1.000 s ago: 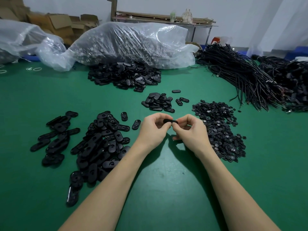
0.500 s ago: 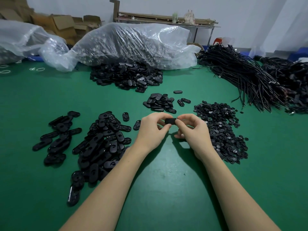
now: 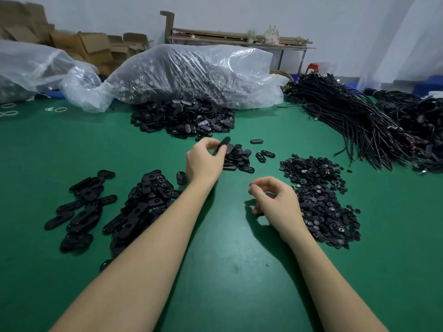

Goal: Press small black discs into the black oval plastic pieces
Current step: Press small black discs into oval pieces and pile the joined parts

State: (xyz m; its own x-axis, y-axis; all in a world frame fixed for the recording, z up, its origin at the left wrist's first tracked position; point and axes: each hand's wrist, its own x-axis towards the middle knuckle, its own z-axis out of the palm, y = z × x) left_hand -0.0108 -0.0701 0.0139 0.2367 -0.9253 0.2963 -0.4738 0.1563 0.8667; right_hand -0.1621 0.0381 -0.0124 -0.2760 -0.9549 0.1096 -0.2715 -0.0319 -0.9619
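The left hand (image 3: pixel 203 161) pinches a smooth black oval plastic piece (image 3: pixel 221 146). The right hand (image 3: pixel 275 202) hangs loosely curled, empty, beside bumpy little round discs (image 3: pixel 321 200).

A single wide-angle camera was worn on the person's head and faced forward and down over the green table (image 3: pixel 215 271). Both forearms entered from the lower edge — the left hand (image 3: pixel 203 161) and right hand (image 3: pixel 275 202) sat near mid-frame, close to the lens. The far wall (image 3: pixel 335 25) filled the upper edge. Straight lines bowed toward the borders — typical wide-angle distortion.
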